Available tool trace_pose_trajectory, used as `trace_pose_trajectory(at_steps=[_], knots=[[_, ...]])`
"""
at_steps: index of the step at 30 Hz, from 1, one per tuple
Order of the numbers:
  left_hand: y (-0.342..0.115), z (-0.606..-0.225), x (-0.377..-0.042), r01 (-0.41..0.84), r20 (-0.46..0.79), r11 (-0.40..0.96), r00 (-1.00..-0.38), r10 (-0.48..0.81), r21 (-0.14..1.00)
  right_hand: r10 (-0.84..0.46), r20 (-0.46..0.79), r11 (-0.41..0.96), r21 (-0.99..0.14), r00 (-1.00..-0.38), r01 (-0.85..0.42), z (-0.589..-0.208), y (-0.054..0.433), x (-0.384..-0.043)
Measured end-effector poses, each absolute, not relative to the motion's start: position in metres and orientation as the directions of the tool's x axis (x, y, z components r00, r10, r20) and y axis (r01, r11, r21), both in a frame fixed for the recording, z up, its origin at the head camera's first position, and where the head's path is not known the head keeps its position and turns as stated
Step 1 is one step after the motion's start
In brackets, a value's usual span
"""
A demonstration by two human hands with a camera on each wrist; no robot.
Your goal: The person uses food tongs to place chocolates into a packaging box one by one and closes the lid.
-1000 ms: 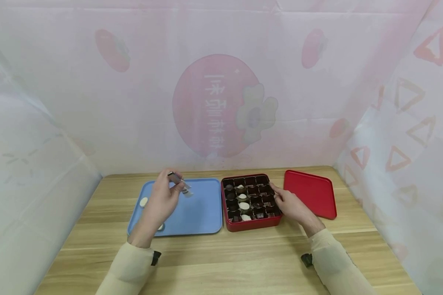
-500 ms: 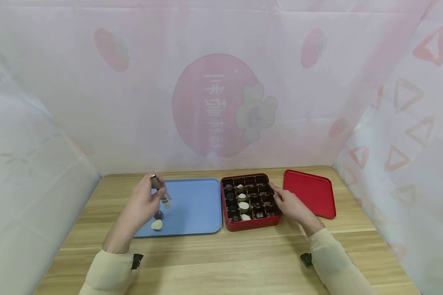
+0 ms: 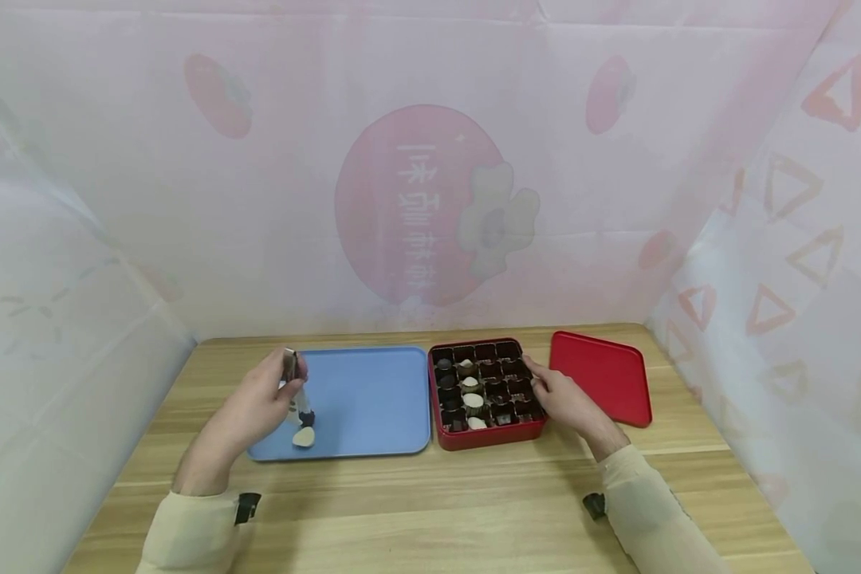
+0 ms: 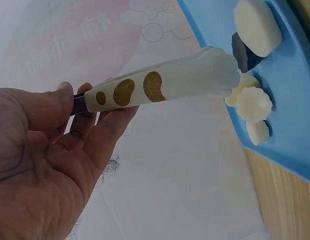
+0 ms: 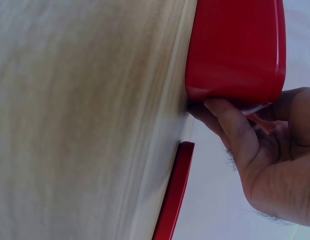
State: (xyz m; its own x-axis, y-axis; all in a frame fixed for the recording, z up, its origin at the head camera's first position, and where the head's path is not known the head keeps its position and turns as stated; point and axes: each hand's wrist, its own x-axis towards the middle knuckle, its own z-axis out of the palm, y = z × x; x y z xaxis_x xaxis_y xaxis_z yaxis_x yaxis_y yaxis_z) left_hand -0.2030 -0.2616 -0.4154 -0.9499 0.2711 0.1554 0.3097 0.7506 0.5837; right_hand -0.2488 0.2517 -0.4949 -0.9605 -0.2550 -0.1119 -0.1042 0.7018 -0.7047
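My left hand pinches a pair of tongs with white, paw-like ends and brown-gold spots, pointed down over the left part of a blue tray. Their tips are at a small dark chocolate; whether they grip it I cannot tell. A white chocolate lies right beside it. Other white pieces show in the left wrist view, hidden by my hand in the head view. My right hand holds the right side of a red box, fingers against its wall and one at the rim.
Inside the red box a dark divider forms many compartments, some with dark or white chocolates, mostly on the left. The red lid lies on the wooden table to the right. A patterned cloth wall stands behind.
My left hand has moved left and down with the tongs, from above the tray's middle to the dark chocolate. My right hand and the red box have stayed put.
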Motion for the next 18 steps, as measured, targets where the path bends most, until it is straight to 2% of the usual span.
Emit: trace_pose_trajectory(at_steps=[8,18], knots=[[-0.268,-0.423,-0.203,0.31,0.131,0.736,-0.947,0.292,0.601,-0.255,-0.093,0.7,-0.704,-0.963,-0.117,-0.496,0.252,-0.247],[-0.276,-0.438,-0.21,0.338,0.177,0.697,-0.939,0.295,0.632,-0.25,-0.091,0.704,-0.7,-0.964,-0.116,-0.496,0.251,-0.247]])
